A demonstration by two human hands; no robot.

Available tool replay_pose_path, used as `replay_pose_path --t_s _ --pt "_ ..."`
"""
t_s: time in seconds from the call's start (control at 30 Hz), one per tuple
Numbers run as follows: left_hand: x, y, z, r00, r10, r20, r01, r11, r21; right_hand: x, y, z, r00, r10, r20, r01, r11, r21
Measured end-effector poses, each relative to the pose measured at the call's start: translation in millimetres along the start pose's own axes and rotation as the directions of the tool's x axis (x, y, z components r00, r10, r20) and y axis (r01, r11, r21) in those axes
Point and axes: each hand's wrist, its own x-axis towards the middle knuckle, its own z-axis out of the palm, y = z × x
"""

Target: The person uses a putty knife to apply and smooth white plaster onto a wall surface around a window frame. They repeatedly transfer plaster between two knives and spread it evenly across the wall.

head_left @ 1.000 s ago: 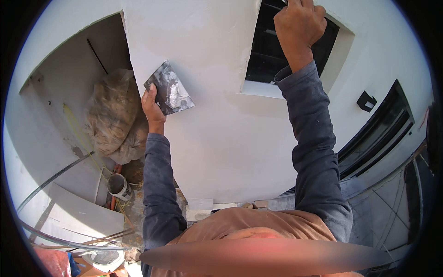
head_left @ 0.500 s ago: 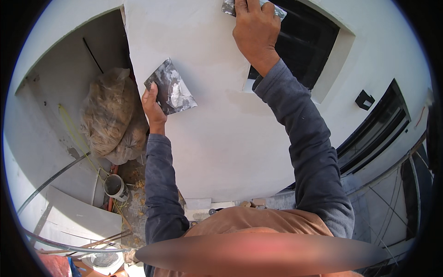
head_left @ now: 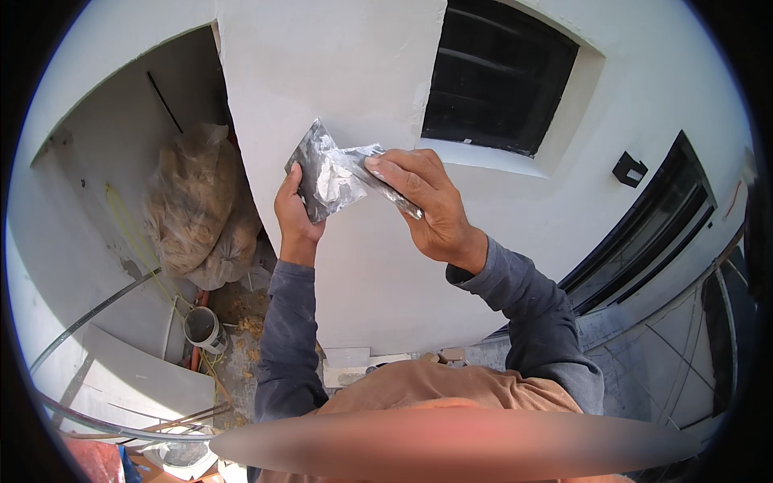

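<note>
My left hand grips a square metal plate, its thumb on the smeared face. A lump of white plaster sits on that plate. My right hand is closed around a flat metal plastering blade, also smeared with white. The blade's far end meets the plaster on the left plate. Behind both hands stands the pale plastered wall; neither hand appears to touch it.
A dark window is set into the wall at upper right, with a small black wall lamp farther right. Large filled plastic bags lean in the recess at left. Below them stands a bucket. A curved metal rail crosses the lower left.
My right hand has come down and left from beside the window, bringing its blade onto the left plate. My left hand has shifted slightly right with the plate.
</note>
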Motion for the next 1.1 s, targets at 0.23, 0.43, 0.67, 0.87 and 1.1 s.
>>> replay_pose_path --t_s 0.23,0.43,0.67,0.87,1.1 --pt "-31 17 16 0.927 -0.348 0.137 0.369 0.910 -0.188 -27 -7 -28 0.963 0.087 0.256 0.043 0.885 -0.464" --pt "10 36 -14 0.988 0.152 0.002 -0.152 0.988 0.026 72 76 -79 0.963 -0.265 -0.043 0.035 0.281 -0.959" --pt "49 17 -51 0.945 0.325 0.027 -0.326 0.933 0.154 168 123 -89 0.918 -0.391 -0.063 0.004 0.167 -0.986" --pt "59 8 -66 0.920 0.387 0.059 -0.391 0.910 0.135 110 145 -46 0.935 -0.354 0.026 0.107 0.210 -0.972" --pt "63 4 -71 0.929 0.370 -0.012 -0.365 0.921 0.136 25 95 -7 0.991 -0.028 0.128 0.124 0.512 -0.850"
